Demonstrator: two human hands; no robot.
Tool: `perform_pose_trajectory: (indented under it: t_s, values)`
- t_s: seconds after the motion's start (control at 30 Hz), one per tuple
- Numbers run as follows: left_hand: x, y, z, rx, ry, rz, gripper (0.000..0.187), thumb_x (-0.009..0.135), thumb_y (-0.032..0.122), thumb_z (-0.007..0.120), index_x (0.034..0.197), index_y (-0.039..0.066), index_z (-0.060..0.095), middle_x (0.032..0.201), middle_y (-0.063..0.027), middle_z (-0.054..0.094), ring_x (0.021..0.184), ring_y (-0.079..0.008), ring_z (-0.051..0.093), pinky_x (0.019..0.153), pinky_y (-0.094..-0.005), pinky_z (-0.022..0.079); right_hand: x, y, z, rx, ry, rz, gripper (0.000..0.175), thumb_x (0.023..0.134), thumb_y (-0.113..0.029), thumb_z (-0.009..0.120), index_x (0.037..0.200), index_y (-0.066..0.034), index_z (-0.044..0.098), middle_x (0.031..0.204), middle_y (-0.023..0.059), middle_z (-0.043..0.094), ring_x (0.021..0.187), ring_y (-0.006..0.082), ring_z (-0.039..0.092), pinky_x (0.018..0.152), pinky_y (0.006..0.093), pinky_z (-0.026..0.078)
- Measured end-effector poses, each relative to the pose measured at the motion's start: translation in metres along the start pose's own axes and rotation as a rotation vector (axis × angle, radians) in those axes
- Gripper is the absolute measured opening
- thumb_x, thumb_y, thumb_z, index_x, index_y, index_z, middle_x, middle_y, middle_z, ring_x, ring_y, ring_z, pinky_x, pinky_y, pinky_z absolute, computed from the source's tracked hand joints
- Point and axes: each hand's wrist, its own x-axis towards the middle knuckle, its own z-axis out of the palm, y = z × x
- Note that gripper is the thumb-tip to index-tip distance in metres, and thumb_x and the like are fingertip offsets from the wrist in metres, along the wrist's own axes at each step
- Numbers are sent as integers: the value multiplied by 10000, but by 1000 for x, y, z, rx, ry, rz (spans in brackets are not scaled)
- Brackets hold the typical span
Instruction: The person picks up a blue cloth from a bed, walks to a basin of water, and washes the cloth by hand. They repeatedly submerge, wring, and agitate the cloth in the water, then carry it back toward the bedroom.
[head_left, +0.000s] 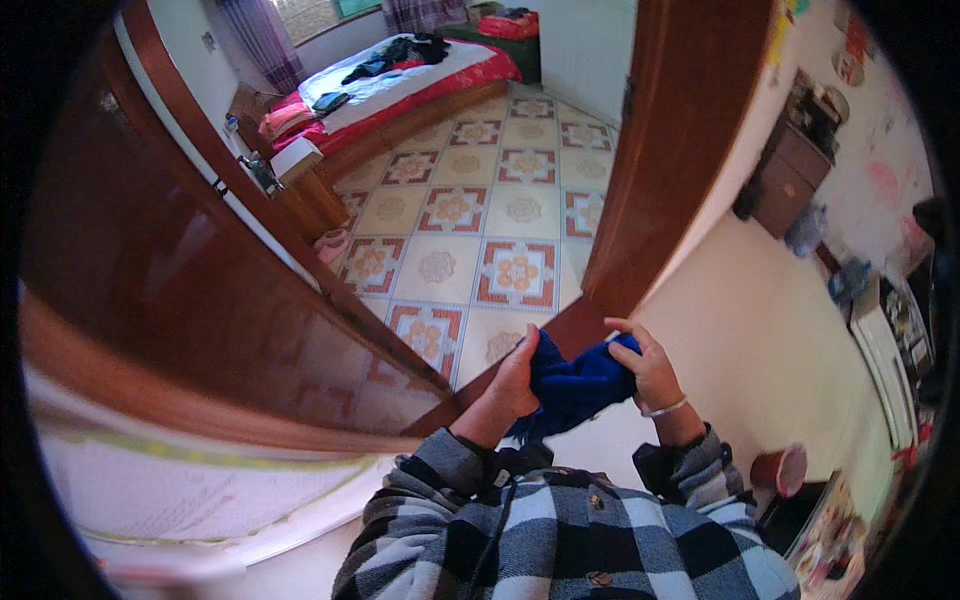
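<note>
A blue cloth (574, 386) is held up between my hands, in front of a checked jacket. My left hand (517, 379) grips its left side, thumb pointing up. On the right side my right hand (646, 366) holds the other end, with a small pale spot near its fingertips; a light bracelet circles that wrist. The lower part of the cloth hangs near my sleeves. What the cloth is exactly, I cannot tell. Both hands are above the threshold of a doorway.
A brown door (187, 247) stands at left, a wooden door frame (675, 135) at right. Beyond lie a patterned tile floor (469, 210), a bed (480, 56) bearing clothes, and pink slippers (331, 244). A red bucket (778, 470) and a brown cabinet (791, 176) stand at right.
</note>
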Motion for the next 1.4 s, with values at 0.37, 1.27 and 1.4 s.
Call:
perform_pose_trajectory:
  t_s: [0.37,1.27,1.4]
  values:
    - [170,145,29,32,75,79,572,847,556,418,1069,40,524,1050,-138,578,925,-273,582,837,-412,466,229,-40,-25,192,-26,85,267,844,-51,540,1110,-72,530,868,16,551,714,90,527,657,207,463]
    - [439,569,-62,210,69,381,493,850,352,549,1218,48,426,1105,-105,561,975,-220,578,832,-357,481,801,-99,152,-57,-760,50,300,819,-61,511,1117,-60,479,1030,53,511,970,127,475,872,270,390]
    - [506,646,-59,290,213,350,343,852,249,576,1119,43,513,1025,-79,600,905,-197,606,781,-342,506,871,-101,147,7,-500,93,301,861,-78,493,1159,-56,459,1019,70,530,943,130,503,834,256,419]
